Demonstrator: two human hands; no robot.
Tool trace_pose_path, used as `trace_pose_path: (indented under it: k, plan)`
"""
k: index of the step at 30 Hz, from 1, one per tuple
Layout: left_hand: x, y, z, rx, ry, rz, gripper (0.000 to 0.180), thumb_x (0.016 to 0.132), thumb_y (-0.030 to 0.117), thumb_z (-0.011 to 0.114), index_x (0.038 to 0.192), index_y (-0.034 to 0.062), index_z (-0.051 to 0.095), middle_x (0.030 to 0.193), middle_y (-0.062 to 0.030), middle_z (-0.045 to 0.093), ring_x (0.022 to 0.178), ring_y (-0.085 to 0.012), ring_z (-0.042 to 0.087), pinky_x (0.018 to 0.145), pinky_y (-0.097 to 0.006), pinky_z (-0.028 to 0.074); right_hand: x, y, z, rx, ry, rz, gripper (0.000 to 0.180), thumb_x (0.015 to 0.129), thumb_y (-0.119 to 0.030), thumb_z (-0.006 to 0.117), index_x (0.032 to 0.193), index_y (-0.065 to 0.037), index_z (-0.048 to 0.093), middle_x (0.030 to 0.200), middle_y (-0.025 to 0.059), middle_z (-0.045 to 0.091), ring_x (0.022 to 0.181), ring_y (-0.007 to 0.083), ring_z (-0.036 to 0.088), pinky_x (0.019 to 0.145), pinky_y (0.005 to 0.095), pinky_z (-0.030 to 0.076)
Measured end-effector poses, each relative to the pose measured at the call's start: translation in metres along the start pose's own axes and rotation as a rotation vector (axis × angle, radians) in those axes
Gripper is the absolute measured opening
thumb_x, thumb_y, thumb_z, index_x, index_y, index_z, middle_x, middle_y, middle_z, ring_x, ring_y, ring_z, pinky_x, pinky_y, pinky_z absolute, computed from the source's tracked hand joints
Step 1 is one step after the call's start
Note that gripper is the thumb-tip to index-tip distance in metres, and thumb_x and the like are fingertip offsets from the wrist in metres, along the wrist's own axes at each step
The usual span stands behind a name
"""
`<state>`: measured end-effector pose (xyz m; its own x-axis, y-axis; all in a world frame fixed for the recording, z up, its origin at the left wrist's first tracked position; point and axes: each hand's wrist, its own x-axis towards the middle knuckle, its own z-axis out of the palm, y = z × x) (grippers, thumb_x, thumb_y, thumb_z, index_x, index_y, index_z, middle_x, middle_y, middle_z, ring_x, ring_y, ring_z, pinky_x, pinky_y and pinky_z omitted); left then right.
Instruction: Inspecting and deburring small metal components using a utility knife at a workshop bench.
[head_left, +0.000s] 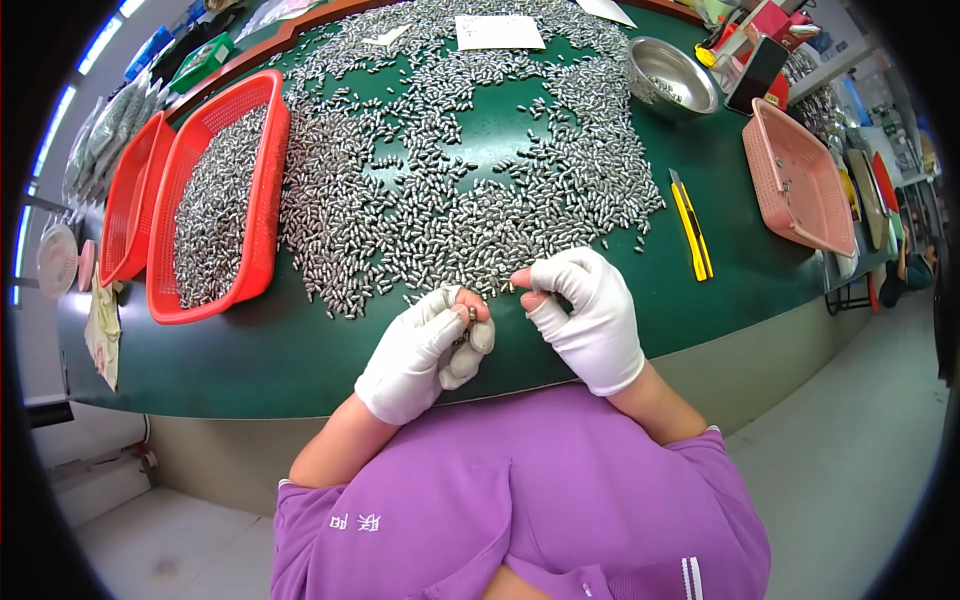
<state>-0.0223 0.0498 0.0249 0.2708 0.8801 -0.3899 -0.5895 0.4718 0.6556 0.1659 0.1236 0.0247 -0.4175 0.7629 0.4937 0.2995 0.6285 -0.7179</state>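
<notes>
In front of my body, my left hand (425, 350) wears a white glove with bare fingertips. Its fingers are curled closed around small metal parts, and a bit of shiny metal shows at the thumb and index tip. My right hand (590, 315), gloved the same way, is at the near edge of a spread pile of small silver metal parts (500, 225). Its thumb and index finger are bent toward each other with a small gap, and I see nothing between them. The other right fingers are mostly hidden behind the hand.
A red basket (265, 235) full of the same parts stands at the left, another red basket (130, 215) beyond it. A yellow utility knife (692, 230) lies at the right. Behind it are a metal bowl (650, 60), a phone (757, 75) and a pink basket (790, 215). Paper (500, 32) lies on the pile.
</notes>
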Motion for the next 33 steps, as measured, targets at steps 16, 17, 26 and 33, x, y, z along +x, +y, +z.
trace_pose_path:
  k: [16,17,26,33]
  plan:
    - [0.002,-0.003,-0.004,-0.047,-0.104,0.047,0.017,0.093,0.025,0.059,0.101,0.0125,0.050,0.088,-0.0025,0.055,0.059,-0.0070,0.037,0.052,-0.020,0.030,-0.002,0.006,-0.002,-0.378,-0.182,-0.027,0.015,0.068,-0.010,0.075,0.082,-0.014,0.071,0.075,0.0044,0.060,0.070,0.0234,0.059,0.061,0.0349,0.048]
    - [0.002,-0.003,-0.003,-0.054,-0.096,0.052,0.018,0.093,0.025,0.059,0.102,0.0125,0.050,0.089,-0.0025,0.055,0.059,-0.0070,0.038,0.052,-0.020,0.031,-0.002,0.005,-0.003,-0.364,-0.194,-0.020,0.014,0.068,-0.011,0.075,0.081,-0.013,0.070,0.076,0.0043,0.060,0.071,0.0233,0.059,0.062,0.0350,0.048]
    - [0.001,-0.003,-0.006,-0.012,-0.098,0.036,0.018,0.095,0.026,0.057,0.102,0.0110,0.052,0.085,-0.0014,0.056,0.057,-0.0056,0.038,0.050,-0.019,0.030,-0.002,0.002,-0.007,-0.398,-0.258,-0.033,0.016,0.068,-0.014,0.076,0.081,-0.014,0.067,0.076,0.0034,0.060,0.073,0.0233,0.059,0.063,0.0351,0.048]
    - [0.001,-0.004,-0.004,0.014,-0.075,0.033,0.018,0.096,0.027,0.057,0.101,0.0105,0.052,0.081,-0.0014,0.055,0.053,-0.0049,0.036,0.047,-0.019,0.028,0.000,-0.004,-0.014,-0.240,-0.170,-0.101,0.018,0.067,-0.014,0.078,0.079,-0.014,0.064,0.077,0.0021,0.063,0.071,0.0227,0.059,0.060,0.0350,0.047]
